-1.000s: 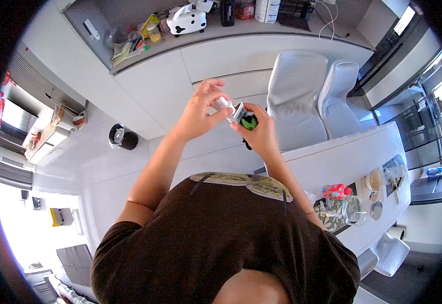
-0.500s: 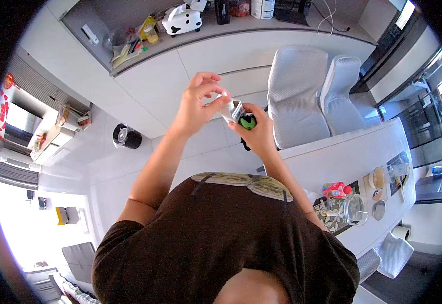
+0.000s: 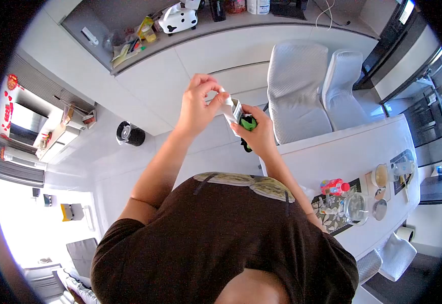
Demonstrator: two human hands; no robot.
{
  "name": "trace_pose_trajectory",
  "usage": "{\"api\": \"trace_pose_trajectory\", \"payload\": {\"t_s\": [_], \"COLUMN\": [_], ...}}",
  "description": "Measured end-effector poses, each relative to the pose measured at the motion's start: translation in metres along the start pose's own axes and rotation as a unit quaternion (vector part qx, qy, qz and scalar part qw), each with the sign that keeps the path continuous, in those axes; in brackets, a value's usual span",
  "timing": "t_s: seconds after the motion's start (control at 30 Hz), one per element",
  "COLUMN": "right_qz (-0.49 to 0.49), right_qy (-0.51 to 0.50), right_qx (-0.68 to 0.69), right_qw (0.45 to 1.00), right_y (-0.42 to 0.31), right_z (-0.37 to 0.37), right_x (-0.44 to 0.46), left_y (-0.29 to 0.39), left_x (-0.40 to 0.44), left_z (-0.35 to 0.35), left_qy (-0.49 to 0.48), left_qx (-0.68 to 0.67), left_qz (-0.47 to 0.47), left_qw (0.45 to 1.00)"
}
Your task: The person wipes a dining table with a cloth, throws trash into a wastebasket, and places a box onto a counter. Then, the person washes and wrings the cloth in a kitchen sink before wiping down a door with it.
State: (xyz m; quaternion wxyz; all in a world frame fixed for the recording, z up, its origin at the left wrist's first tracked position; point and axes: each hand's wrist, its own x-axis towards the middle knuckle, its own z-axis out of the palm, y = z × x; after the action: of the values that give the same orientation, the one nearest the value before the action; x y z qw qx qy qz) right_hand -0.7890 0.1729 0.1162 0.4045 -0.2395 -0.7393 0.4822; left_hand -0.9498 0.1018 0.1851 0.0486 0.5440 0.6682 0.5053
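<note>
A small white box [image 3: 231, 109] with an open end is held up in front of my chest. My right hand [image 3: 259, 130] wraps round its side. That same hand also grips a crumpled green and black thing [image 3: 248, 122], whose kind I cannot make out; part of it hangs below the palm. My left hand [image 3: 198, 104] has thumb and fingertips pinched on the white flap [image 3: 226, 99] at the box's upper end. What lies inside the box is hidden.
On the right stands a white table [image 3: 302, 162] with a red-capped bottle [image 3: 338, 187], a glass jug [image 3: 356, 209] and a bowl [image 3: 379, 175]. Grey chairs [image 3: 297, 91] are behind it. A black bin [image 3: 130, 135] stands on the floor at left; a cluttered counter [image 3: 251, 24] runs along the back.
My left fingers have closed in on the flap, with the fingertips now pressed together. The right hand keeps its hold on the box. The camera view has shifted slightly.
</note>
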Motion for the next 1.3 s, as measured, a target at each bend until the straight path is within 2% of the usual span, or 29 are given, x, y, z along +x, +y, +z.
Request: {"api": "trace_pose_trajectory", "payload": {"t_s": [0.07,0.13,0.3,0.37,0.4,0.43,0.5,0.57,0.67,0.73,0.83,0.93,1.07,1.17,1.27,1.3], "right_qz": [0.0,-0.001,-0.008,-0.086,-0.086,-0.123,-0.157,-0.205,-0.201,-0.209,-0.204,-0.186,-0.181,-0.193,-0.184,-0.188], "right_qy": [-0.004,0.003,-0.017,-0.009,-0.009,-0.036,-0.063,0.001,-0.001,-0.017,-0.034,-0.021,-0.015,-0.029,-0.034,-0.042], "right_qx": [-0.001,0.009,-0.02,-0.03,-0.03,-0.084,-0.135,-0.102,-0.145,-0.172,-0.196,-0.195,-0.199,-0.185,-0.181,-0.182], "right_qw": [1.0,1.0,1.0,0.996,0.996,0.988,0.976,0.973,0.969,0.962,0.958,0.963,0.963,0.963,0.966,0.964], "right_y": [0.002,0.002,0.005,-0.002,-0.002,0.002,0.006,0.009,0.01,0.006,-0.001,-0.006,-0.001,0.007,0.006,0.007], "right_z": [-0.003,-0.003,-0.003,0.0,0.0,0.001,0.005,0.014,0.024,0.03,0.04,0.054,0.08,0.099,0.116,0.126], "right_x": [-0.001,-0.003,-0.004,0.002,0.002,0.004,0.006,0.014,0.023,0.033,0.047,0.058,0.077,0.089,0.1,0.108], "left_y": [0.004,0.005,0.005,0.005,0.009,0.011,0.014,0.011,0.001,-0.012,-0.025,-0.038,-0.065,-0.079,-0.087,-0.095], "left_x": [-0.003,-0.007,-0.007,-0.002,-0.003,-0.001,0.001,0.004,0.011,0.018,0.025,0.03,0.038,0.041,0.045,0.049], "left_z": [0.003,0.007,0.003,-0.003,-0.006,-0.008,-0.009,-0.011,-0.019,-0.023,-0.03,-0.037,-0.046,-0.056,-0.069,-0.076], "left_qy": [0.013,0.031,-0.024,-0.053,-0.07,-0.086,-0.078,-0.067,-0.039,-0.008,0.037,0.054,0.038,0.031,0.015,0.034], "left_qx": [0.027,0.075,0.056,0.045,0.066,0.085,0.079,0.068,0.072,0.129,0.102,0.104,0.098,0.041,0.018,-0.035], "left_qz": [0.011,0.085,0.063,0.062,0.067,0.072,0.079,0.084,0.074,0.118,0.085,0.093,0.06,0.054,-0.007,-0.018], "left_qw": [0.999,0.993,0.996,0.996,0.993,0.99,0.991,0.992,0.994,0.985,0.99,0.989,0.993,0.997,1.0,0.999]}}
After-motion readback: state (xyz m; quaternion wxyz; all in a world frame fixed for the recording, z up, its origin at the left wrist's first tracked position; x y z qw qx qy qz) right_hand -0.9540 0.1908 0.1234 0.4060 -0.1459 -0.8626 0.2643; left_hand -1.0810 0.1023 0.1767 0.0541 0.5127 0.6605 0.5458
